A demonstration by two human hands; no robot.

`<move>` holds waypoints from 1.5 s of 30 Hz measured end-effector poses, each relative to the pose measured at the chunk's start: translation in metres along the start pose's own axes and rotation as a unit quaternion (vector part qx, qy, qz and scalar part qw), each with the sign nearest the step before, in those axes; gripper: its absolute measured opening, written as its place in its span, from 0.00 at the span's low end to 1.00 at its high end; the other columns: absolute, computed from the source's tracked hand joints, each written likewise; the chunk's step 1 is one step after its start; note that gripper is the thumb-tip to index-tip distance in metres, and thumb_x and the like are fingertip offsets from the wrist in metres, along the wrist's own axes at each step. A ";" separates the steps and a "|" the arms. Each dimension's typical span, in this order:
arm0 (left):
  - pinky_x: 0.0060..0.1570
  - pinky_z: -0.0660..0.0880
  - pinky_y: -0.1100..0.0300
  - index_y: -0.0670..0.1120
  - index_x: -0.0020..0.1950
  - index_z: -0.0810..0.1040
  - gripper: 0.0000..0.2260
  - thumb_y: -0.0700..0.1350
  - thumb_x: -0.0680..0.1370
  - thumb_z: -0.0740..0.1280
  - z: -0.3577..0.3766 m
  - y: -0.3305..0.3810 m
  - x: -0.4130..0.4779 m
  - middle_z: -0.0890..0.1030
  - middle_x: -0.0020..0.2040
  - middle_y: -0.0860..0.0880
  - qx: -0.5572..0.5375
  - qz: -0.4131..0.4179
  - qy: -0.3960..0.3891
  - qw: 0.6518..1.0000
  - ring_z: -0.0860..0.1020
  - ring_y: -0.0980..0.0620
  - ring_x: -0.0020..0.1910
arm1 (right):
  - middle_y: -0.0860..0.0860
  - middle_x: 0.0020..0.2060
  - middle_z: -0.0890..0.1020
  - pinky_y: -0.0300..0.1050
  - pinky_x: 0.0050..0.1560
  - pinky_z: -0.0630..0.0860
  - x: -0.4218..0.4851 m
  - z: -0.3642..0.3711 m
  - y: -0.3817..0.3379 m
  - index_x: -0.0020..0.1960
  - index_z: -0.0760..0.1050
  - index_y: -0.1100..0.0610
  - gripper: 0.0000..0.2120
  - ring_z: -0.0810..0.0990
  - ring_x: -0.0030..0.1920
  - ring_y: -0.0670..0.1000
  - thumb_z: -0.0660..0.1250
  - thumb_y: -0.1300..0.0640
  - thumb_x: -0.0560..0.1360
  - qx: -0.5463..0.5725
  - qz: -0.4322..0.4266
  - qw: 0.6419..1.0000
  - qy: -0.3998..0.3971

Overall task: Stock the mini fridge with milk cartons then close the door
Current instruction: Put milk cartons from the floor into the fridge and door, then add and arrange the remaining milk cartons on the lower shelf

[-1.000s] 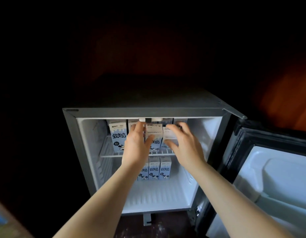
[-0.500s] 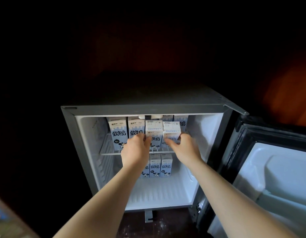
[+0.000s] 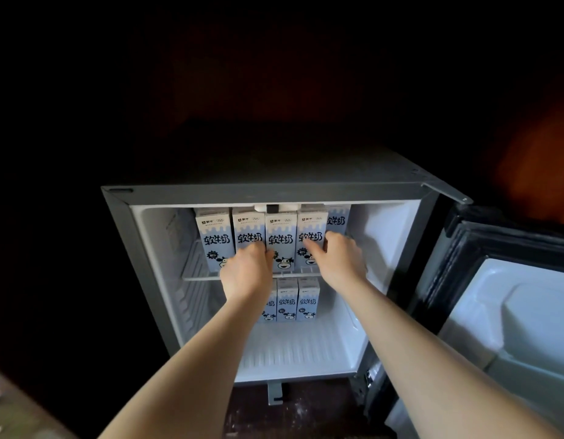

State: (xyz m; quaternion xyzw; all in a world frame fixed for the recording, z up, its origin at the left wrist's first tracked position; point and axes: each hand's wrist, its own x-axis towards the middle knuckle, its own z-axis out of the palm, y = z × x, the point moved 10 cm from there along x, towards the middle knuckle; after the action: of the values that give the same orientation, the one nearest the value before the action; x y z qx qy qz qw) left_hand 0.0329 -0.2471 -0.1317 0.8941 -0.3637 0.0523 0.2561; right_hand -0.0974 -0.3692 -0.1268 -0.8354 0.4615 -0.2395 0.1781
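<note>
Milk cartons (image 3: 215, 239) partly behind left hand (image 3: 247, 270)

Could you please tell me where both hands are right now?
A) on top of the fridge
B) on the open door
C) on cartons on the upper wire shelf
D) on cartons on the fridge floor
C: the left hand touches and the right hand grips milk cartons in the front row on the wire shelf, above the lower cartons.
</note>
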 end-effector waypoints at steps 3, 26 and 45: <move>0.36 0.71 0.57 0.44 0.48 0.76 0.12 0.49 0.81 0.58 0.006 -0.001 0.001 0.81 0.41 0.46 0.022 0.006 -0.001 1.000 0.76 0.45 0.37 | 0.53 0.35 0.75 0.44 0.36 0.67 0.002 0.000 0.004 0.39 0.69 0.59 0.20 0.73 0.39 0.54 0.63 0.42 0.76 0.011 0.018 1.000 0.009; 0.31 0.71 0.61 0.45 0.45 0.75 0.14 0.54 0.79 0.60 0.010 0.012 -0.020 0.78 0.37 0.49 -0.021 0.002 -0.092 0.996 0.76 0.51 0.33 | 0.55 0.37 0.77 0.46 0.38 0.71 -0.043 -0.017 0.006 0.42 0.73 0.63 0.17 0.76 0.39 0.55 0.62 0.48 0.78 -0.038 -0.021 0.991 -0.124; 0.54 0.69 0.59 0.49 0.65 0.71 0.16 0.53 0.80 0.59 -0.032 0.235 -0.210 0.76 0.61 0.50 0.044 0.439 -0.366 0.820 0.74 0.50 0.59 | 0.44 0.49 0.81 0.44 0.41 0.67 -0.190 -0.211 0.092 0.52 0.75 0.45 0.08 0.78 0.51 0.53 0.60 0.44 0.76 -0.220 -0.013 0.972 -0.077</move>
State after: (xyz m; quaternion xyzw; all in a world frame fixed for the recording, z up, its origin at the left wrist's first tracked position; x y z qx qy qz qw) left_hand -0.2770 -0.2421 -0.0640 0.6037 -0.7817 -0.1557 0.0148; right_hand -0.3671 -0.2694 -0.0460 -0.8762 0.4765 -0.0693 0.0222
